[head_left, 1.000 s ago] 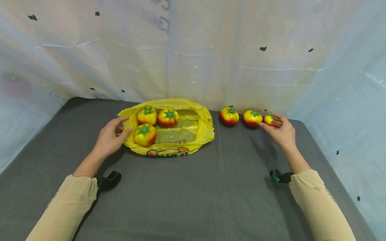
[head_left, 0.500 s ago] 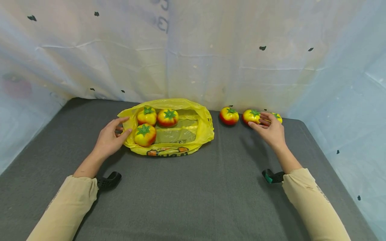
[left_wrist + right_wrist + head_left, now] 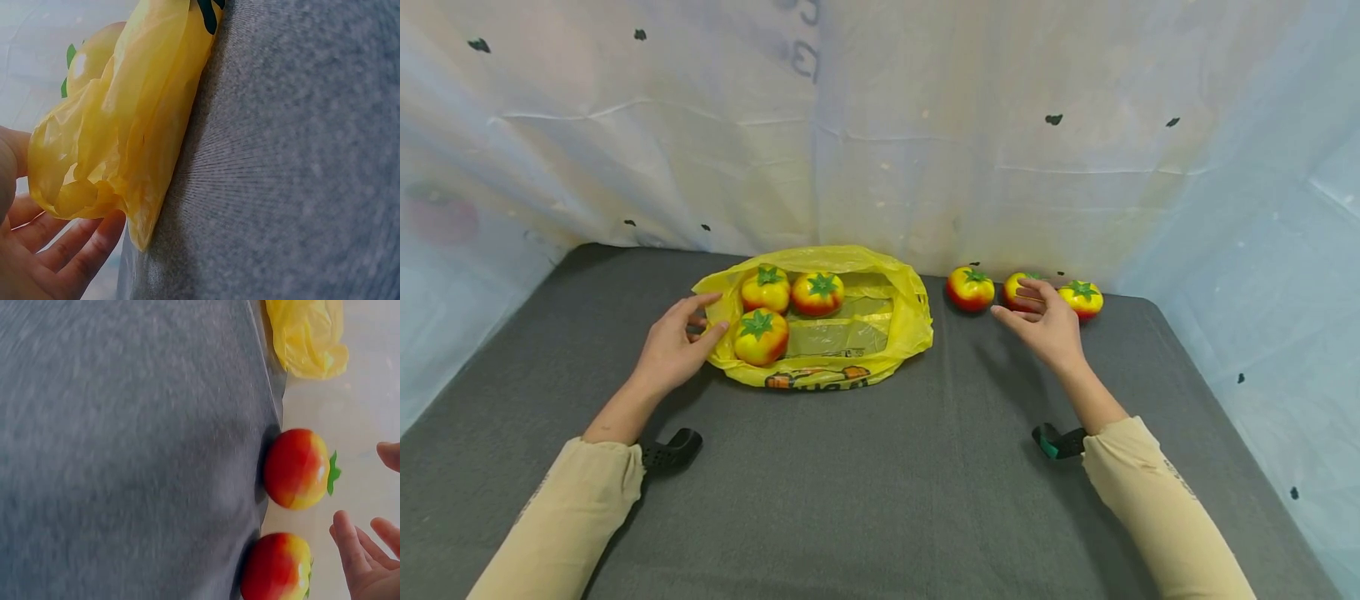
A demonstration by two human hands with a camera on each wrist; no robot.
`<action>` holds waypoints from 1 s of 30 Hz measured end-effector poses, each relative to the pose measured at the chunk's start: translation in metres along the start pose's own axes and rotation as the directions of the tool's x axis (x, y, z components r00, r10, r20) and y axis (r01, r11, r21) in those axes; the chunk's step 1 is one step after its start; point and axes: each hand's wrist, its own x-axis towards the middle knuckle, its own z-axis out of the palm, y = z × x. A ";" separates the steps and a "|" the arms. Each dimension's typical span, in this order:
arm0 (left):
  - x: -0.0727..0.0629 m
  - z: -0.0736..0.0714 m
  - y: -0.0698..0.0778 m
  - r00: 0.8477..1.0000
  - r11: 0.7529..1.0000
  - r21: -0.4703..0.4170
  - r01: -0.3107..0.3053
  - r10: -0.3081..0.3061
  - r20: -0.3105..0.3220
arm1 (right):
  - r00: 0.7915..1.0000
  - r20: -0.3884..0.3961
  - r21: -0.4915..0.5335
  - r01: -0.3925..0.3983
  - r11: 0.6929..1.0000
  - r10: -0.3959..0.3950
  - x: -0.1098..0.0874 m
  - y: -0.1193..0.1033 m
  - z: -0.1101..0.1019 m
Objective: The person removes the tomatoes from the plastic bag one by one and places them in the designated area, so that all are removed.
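Fingers wide apart and holding nothing, the right hand (image 3: 1047, 329) has shifted left from the far-right fruit (image 3: 1081, 299) to the middle fruit (image 3: 1011, 292), so the row appears undisturbed, its round fruits leaf-side up with no clear long axis. The left hand (image 3: 679, 345), unmoved, rests with parted fingers at the left rim of the yellow bag (image 3: 913, 321), which lies lengthwise left to right on the surface (image 3: 865, 492), mouth upward, with three fruits (image 3: 762, 340) inside.

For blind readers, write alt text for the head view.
A person's left hand touches a yellow plastic bag holding three red-and-yellow fruits; the open right hand hovers near three more fruits on a gray surface.
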 end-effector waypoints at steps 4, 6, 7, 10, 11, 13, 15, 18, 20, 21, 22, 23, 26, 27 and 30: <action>0.000 0.000 0.000 1.000 1.000 0.000 -0.002 0.002 0.000 | 1.000 0.009 0.014 -0.004 1.000 0.004 0.002 -0.003 0.007; 0.000 0.000 0.000 1.000 1.000 0.000 -0.003 0.003 0.003 | 1.000 0.008 0.017 -0.002 1.000 0.002 0.002 -0.005 0.010; 0.000 0.000 0.000 1.000 1.000 0.000 -0.003 0.003 0.004 | 1.000 0.009 0.022 0.001 1.000 -0.001 0.002 -0.006 0.012; -0.001 -0.001 0.000 1.000 1.000 0.002 -0.003 0.003 0.004 | 1.000 0.016 0.032 0.012 0.999 -0.012 0.003 -0.008 0.016; -0.001 -0.001 0.000 1.000 1.000 0.002 -0.002 0.002 0.003 | 1.000 0.018 0.037 0.015 0.999 -0.016 0.003 -0.009 0.017; -0.001 -0.002 0.000 1.000 1.000 0.002 -0.001 0.001 0.001 | 0.999 0.025 0.045 0.019 0.999 -0.021 0.003 -0.011 0.019; -0.001 -0.002 0.000 1.000 1.000 0.005 0.001 -0.001 -0.001 | 0.999 0.031 0.054 0.021 0.998 -0.023 0.003 -0.012 0.021; 0.000 -0.002 0.000 1.000 1.000 0.008 0.004 -0.004 0.002 | 0.999 0.043 0.062 0.019 0.998 -0.021 0.003 -0.014 0.024; 0.000 -0.002 0.000 1.000 1.000 0.008 0.007 -0.007 0.004 | 0.999 0.047 0.068 0.022 0.997 -0.025 0.002 -0.016 0.025; 0.000 -0.002 0.000 1.000 1.000 0.008 0.009 -0.009 0.005 | 0.998 0.048 0.068 0.026 0.997 -0.029 0.002 -0.017 0.026; 0.000 -0.002 0.000 1.000 1.000 0.008 0.010 -0.010 0.007 | 0.998 0.049 0.063 0.029 0.998 -0.033 0.001 -0.018 0.027; 0.000 -0.002 0.000 1.000 1.000 0.007 0.011 -0.011 0.008 | 0.998 0.049 0.062 0.035 0.997 -0.038 0.001 -0.019 0.028; 0.000 -0.002 0.000 1.000 1.000 0.008 0.010 -0.010 0.007 | 0.997 0.052 0.056 0.053 0.997 -0.055 0.000 -0.023 0.030; 0.000 -0.002 0.000 1.000 1.000 0.008 0.009 -0.009 0.006 | 0.997 0.055 0.054 0.057 0.997 -0.060 -0.001 -0.025 0.031; 0.000 -0.001 0.000 1.000 1.000 0.007 0.003 -0.003 0.002 | 0.996 0.065 0.061 0.065 0.996 -0.069 -0.001 -0.028 0.035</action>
